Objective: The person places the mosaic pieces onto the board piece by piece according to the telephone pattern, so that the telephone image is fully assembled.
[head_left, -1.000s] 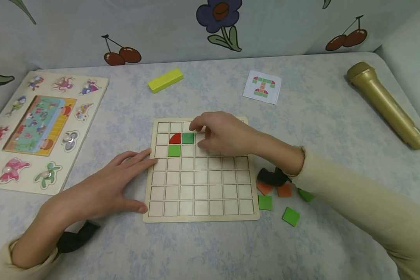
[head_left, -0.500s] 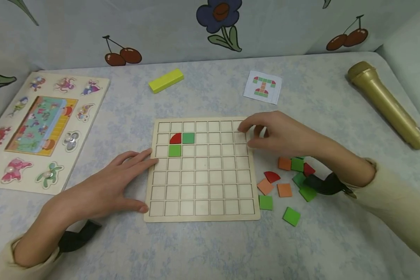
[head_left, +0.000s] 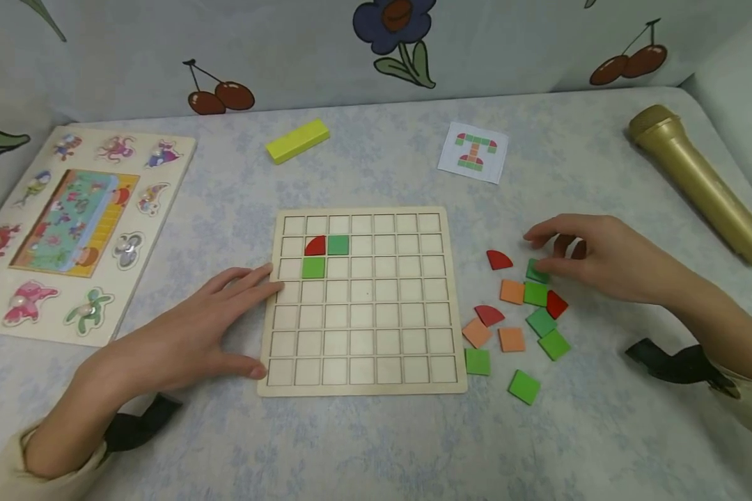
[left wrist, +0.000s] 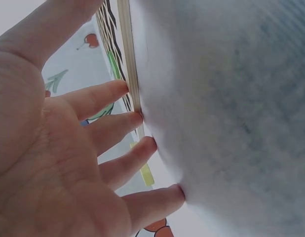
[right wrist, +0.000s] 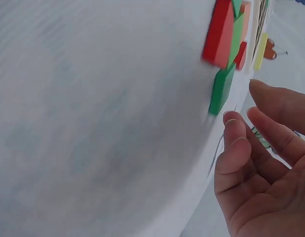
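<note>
A wooden grid board [head_left: 360, 391] lies flat, holding a red quarter-circle tile [head_left: 315, 246] and two green square tiles, one beside it and one below. My left hand [head_left: 182, 334] rests at the board's left edge with fingers spread; the left wrist view shows fingertips along that edge. To the right of the board, my right hand [head_left: 608, 257] is over the far end of the loose tiles, its thumb right by a dark green square tile [head_left: 533, 270]. In the right wrist view, nothing sits between thumb and fingers, and the dark green tile stands just beyond the fingertips.
Loose orange, green and red tiles [head_left: 512, 339] lie between board and right arm. Behind the board are a yellow block [head_left: 297, 142] and a pattern card [head_left: 473, 153]. A gold microphone [head_left: 702, 184] lies far right, a picture puzzle board [head_left: 119, 278] at left.
My right hand has moved right from above the grid board to the loose tiles, uncovering the board's upper right squares. My left hand stays at the edge.
</note>
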Demonstrator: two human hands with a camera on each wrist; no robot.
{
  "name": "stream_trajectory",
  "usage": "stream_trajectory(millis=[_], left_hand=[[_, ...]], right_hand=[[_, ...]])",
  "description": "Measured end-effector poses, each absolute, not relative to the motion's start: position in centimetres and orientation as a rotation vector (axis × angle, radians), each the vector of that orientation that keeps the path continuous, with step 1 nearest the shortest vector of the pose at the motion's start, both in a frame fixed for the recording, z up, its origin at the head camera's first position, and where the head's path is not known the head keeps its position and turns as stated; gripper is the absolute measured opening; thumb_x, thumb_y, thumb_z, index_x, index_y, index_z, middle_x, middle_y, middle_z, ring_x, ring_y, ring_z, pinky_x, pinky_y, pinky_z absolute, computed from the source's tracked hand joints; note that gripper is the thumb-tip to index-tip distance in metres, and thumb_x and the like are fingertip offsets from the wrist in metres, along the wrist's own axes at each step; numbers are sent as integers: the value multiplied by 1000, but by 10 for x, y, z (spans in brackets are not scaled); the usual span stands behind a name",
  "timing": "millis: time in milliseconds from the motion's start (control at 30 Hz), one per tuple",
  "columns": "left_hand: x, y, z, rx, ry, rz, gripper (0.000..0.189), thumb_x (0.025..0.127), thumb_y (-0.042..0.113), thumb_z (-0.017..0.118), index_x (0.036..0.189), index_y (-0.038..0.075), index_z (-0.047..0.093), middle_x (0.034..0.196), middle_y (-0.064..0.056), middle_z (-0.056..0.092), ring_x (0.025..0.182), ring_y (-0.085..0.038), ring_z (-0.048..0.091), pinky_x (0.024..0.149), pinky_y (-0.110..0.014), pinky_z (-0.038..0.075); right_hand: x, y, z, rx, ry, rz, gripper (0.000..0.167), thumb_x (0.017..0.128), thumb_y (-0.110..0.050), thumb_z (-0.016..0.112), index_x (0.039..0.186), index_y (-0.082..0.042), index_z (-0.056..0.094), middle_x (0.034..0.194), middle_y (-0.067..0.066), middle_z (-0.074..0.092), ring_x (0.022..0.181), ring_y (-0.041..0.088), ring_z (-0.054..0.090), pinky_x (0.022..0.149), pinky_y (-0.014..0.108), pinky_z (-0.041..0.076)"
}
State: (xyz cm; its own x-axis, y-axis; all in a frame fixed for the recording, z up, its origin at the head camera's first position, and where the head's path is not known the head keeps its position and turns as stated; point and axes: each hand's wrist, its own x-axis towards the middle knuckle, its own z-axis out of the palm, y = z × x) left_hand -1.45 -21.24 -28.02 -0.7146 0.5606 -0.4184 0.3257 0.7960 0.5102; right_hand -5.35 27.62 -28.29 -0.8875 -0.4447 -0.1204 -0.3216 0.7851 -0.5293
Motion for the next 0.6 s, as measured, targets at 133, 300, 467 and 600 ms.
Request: stream_trajectory(millis=[133, 300, 467, 600], left_hand=[[-15, -211, -280, 654, 2406, 558, 103, 74, 58, 79, 156, 20, 30, 164, -4, 12, 147, -30, 10, 106, -59, 29], [-14, -211, -280, 648, 2398, 572, 103, 74, 58, 79, 156, 20, 30, 164, -4, 12, 148, -30, 9, 106, -59, 28], [-13, -211, -280, 645, 2399, 579, 102, 74, 59, 78, 156, 21, 30, 164, -3, 12, 148, -29, 9, 106, -58, 28], [-13, -212, -280, 642, 2401, 578, 102, 74, 59, 78, 156, 21, 30, 164, -4, 12, 148, -29, 8, 106, -59, 28]], right_hand=[[-50, 289, -286, -532, 2741, -745, 38, 82, -7, 80, 119, -6, 68, 102, 0, 65, 83, 7, 52, 65, 17, 44], [-46, 292, -289, -513, 2703, -784, 39, 81, -8, 81, 118, -9, 68, 97, -3, 62, 83, 9, 51, 66, 18, 43], [-44, 290, -291, -542, 2689, -834, 40, 77, -5, 84, 114, -12, 69, 92, -6, 61, 80, 9, 53, 65, 19, 44], [-44, 291, -293, -600, 2693, -821, 41, 77, -3, 84, 114, -10, 69, 91, -5, 60, 80, 8, 52, 64, 19, 45]])
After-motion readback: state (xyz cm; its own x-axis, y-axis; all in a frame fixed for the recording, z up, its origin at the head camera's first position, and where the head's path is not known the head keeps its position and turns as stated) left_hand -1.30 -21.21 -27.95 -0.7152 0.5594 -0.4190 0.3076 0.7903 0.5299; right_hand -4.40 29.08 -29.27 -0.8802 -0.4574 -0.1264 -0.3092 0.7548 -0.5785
